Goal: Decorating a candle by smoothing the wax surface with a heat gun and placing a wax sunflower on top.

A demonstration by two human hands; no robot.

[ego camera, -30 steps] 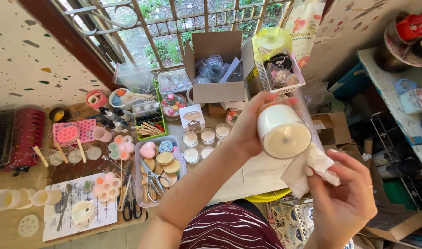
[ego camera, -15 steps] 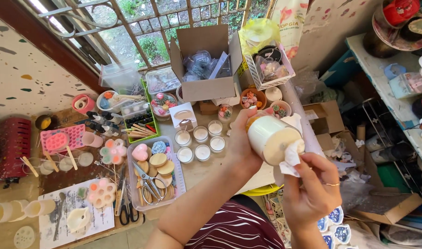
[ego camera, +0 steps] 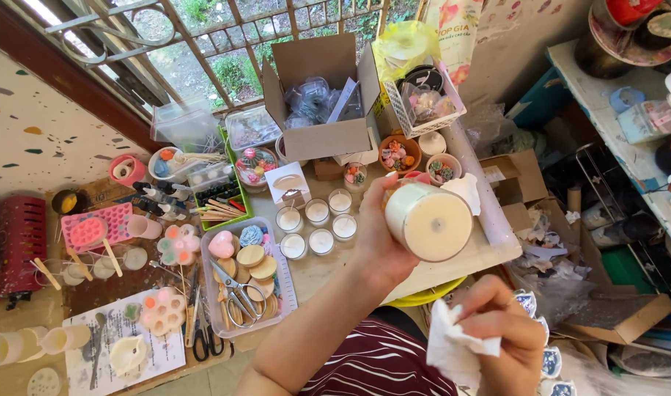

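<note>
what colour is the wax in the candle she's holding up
Creamy off-white, in a white cup held in the left hand; the candle shows best in the head view.

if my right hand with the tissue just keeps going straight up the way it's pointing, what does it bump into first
Most likely the white candle jar held in your left hand. The right hand, clutching the tissue, sits just below it with only air between, though depth is hard to judge.

An open brown cardboard box stands up beyond the fingertips of the left hand, full of clear plastic bags. Right of it a yellow bag sits above a white mesh basket. A white printed pouch with orange flowers hangs farther right. A smaller brown carton lies right of the fingers. A small white card stands left of them.
</note>
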